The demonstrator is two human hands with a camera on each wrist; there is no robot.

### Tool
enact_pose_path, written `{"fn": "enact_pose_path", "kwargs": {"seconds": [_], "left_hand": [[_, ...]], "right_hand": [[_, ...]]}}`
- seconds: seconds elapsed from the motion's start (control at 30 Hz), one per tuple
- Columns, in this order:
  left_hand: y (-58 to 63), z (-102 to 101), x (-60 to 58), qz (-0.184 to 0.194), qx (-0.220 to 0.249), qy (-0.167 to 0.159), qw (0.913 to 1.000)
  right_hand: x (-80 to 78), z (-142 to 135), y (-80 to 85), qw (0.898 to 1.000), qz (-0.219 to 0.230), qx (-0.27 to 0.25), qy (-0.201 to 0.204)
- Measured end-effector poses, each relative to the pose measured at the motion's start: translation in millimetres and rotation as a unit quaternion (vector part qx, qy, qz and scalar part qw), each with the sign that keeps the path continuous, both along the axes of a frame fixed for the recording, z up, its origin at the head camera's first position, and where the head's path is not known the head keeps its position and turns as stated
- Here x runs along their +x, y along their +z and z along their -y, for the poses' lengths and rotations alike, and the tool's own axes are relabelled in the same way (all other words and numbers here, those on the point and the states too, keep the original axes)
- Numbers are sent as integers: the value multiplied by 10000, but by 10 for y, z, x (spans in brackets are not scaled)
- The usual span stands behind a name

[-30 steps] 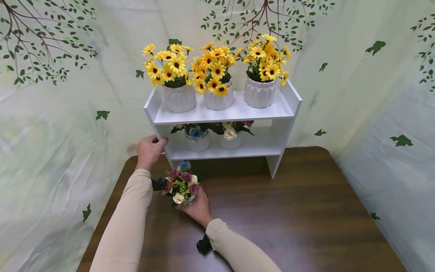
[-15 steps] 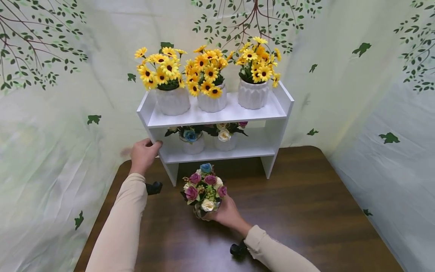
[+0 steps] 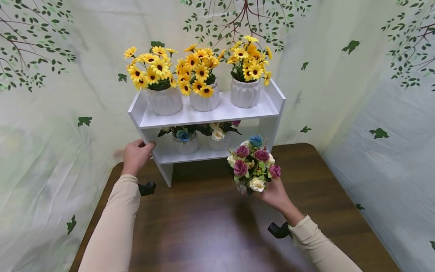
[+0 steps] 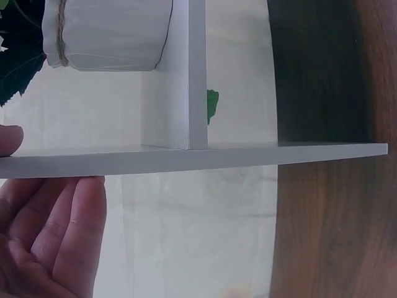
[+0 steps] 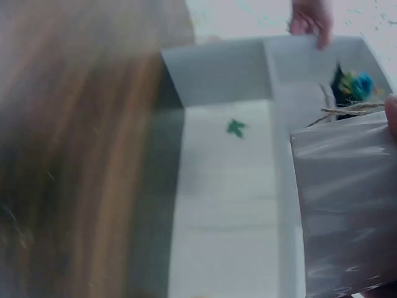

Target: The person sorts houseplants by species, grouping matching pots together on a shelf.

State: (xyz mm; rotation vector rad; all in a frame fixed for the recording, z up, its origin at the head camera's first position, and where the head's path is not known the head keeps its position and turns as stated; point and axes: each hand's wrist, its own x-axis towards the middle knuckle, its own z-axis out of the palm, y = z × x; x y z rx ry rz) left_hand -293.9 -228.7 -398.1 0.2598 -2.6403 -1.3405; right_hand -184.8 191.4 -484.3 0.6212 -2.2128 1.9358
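My right hand (image 3: 276,194) holds a potted bouquet of artificial roses (image 3: 253,166), purple, cream and blue, raised above the table before the right part of the shelf. Its pale pot (image 5: 347,205), wrapped in clear film with twine at the rim, fills the right side of the right wrist view. With my left hand (image 3: 136,155) I pinch the left side panel (image 4: 155,162) of the white two-tier shelf (image 3: 207,122), thumb on the inner face and fingers on the outer. Two rose pots, one with a blue rose (image 3: 183,136) and one with a white rose (image 3: 218,135), stand on the lower tier.
On the upper tier stand three white pots, left (image 3: 165,101), middle (image 3: 205,99) and right (image 3: 245,92), with yellow daisy-like flowers. The shelf stands on a brown wooden table (image 3: 204,226). A leaf-printed cloth (image 3: 85,158) hangs behind and along the sides.
My right hand has carried the rose pot rightward and up, from beside my left forearm to before the shelf's right part. My left hand stays at the side panel; the head view has shifted slightly.
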Motion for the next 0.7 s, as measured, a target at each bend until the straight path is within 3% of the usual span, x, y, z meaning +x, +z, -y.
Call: {"fn": "enact_pose_path", "kwargs": {"seconds": [0.03,0.1,0.2,0.37,0.7], "left_hand": [[-1,1,-5,48,23,-1,10000],[-3,2,-13,115,22,33,9999],[0,-2,-25,131,23,59,9999],[12,4,-18,195,125,-17,9997],[36,7,-7,201,94,-7,9998]], "right_hand": [[-23,-38,50,9965,-261,594,-536],[-74,-104,134,9890,-217,1056,-1008],[-147,-167,243,9802,8,1449,-1352],[-253,-187,365,9754,239,1523,-1578],[-427,-57,540,9736,620,1435,-1664]]}}
